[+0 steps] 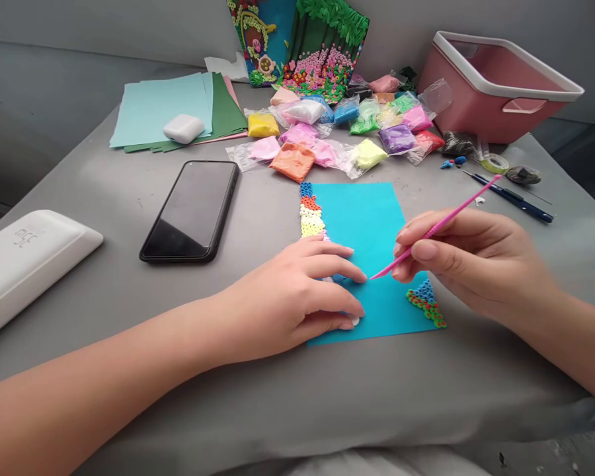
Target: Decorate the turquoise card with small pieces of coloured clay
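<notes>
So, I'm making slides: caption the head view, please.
Right fingers hold a slim, pink, pointed tool over a rectangular blue sheet; left hand rests there.

A wide grey desk (258, 396) spreads beneath the left hand (317, 287) and right hand (480, 254), its covering dropping in soft folds on the near side of them. Well beyond the hands stands a plain grey wall (129, 26), crossed by a thin line off to the left. Nearer, below the right hand, a patch of mottled grey floor (550, 456) shows. The light is soft, the shadows blurred.
</notes>
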{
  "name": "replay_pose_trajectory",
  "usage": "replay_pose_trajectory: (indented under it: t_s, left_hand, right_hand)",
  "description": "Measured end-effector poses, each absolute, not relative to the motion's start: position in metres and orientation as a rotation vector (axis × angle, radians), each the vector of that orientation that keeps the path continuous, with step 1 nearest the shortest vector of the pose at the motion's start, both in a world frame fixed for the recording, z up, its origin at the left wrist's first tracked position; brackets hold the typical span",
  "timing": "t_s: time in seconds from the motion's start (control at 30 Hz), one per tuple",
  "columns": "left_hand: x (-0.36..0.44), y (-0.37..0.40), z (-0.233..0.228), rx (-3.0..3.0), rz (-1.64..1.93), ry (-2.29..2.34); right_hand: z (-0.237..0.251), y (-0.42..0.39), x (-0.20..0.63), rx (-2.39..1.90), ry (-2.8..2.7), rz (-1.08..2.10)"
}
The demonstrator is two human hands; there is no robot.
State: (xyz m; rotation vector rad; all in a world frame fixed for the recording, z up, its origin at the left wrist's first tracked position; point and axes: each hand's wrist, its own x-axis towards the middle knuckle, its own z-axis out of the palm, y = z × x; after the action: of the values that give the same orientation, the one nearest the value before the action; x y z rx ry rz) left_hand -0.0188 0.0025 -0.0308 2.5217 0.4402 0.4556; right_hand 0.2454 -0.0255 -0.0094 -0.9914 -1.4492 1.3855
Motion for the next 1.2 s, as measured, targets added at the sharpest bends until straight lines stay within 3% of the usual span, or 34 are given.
replay_pose_trajectory:
  t_s: [0.4,0.67,1.2]
  left_hand:
    - [-0.030,0.010,-0.014,2.521,0.447,0.613]
    - [-0.026,0.005,-0.021,2.219,0.437,0.582]
    - [-0.022,-0.002,-0.018,2.215,0.343,0.544]
  right_hand:
    - [-0.008,-0.023,0.245,-1.069,-1.351,1.285]
    - [-0.007,-0.030,0.242,-1.156,-1.622,1.482]
    - [-0.008,-0.034,0.241,-1.032,-1.965,1.255]
